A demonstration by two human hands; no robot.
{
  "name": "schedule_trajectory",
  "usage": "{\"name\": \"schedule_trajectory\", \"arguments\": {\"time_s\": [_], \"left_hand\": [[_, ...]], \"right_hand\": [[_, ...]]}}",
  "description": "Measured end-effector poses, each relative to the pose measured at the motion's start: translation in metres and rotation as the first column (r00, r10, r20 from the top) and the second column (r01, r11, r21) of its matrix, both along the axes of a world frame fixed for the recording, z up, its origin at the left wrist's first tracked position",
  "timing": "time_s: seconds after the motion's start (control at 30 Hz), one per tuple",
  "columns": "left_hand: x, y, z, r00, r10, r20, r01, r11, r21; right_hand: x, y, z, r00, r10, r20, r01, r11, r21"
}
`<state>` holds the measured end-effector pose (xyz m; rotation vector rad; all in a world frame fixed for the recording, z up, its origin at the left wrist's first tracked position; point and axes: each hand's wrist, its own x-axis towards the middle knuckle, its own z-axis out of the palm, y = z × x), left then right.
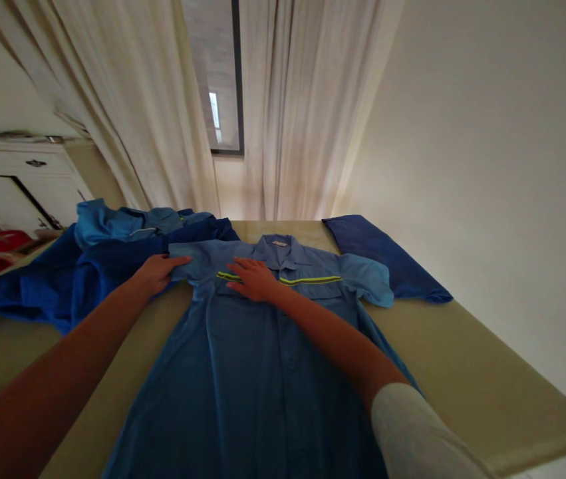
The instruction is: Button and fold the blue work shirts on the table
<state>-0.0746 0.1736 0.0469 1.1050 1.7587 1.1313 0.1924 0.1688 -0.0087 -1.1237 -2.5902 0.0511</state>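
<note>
A blue short-sleeved work shirt (247,372) lies front side up, its collar at the far end and a yellow-edged stripe across the chest. At the cuff of the sleeve on the left, my left hand (159,271) is closed on the fabric. My right hand (255,279) rests flat on the chest, fingers spread, covering part of the stripe. The sleeve on the right lies spread out with nothing touching it. Below the frame's lower edge the shirt's hem is hidden.
Dark and light blue garments (98,266) lie heaped on the left of the table (462,372). A folded dark blue garment (387,259) lies at the back right, near the wall (502,166). Curtains (307,120) hang behind; a white cabinet (23,173) stands far left.
</note>
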Motion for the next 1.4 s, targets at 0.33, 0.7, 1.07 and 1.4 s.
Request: {"name": "schedule_trajectory", "arguments": {"time_s": [0.33, 0.7, 1.07, 1.4], "left_hand": [[0.029, -0.025, 0.028, 0.772, -0.444, -0.455, 0.516, 0.855, 0.042], [0.023, -0.041, -0.043, 0.289, -0.518, -0.805, 0.788, 0.607, -0.108], [-0.03, -0.052, -0.057, 0.418, -0.45, -0.789, 0.696, 0.717, -0.039], [0.039, -0.019, -0.034, 0.372, -0.283, -0.884, 0.638, 0.77, 0.022]], "right_hand": [[-0.018, 0.053, -0.034, 0.916, -0.037, -0.399, -0.073, 0.964, -0.257], [0.019, 0.085, -0.017, 0.527, -0.489, -0.695, -0.289, 0.666, -0.688], [0.017, 0.07, -0.009, 0.913, -0.313, -0.262, 0.257, 0.939, -0.227], [0.134, 0.109, 0.006, 0.688, -0.717, -0.112, 0.688, 0.693, -0.214]]}}
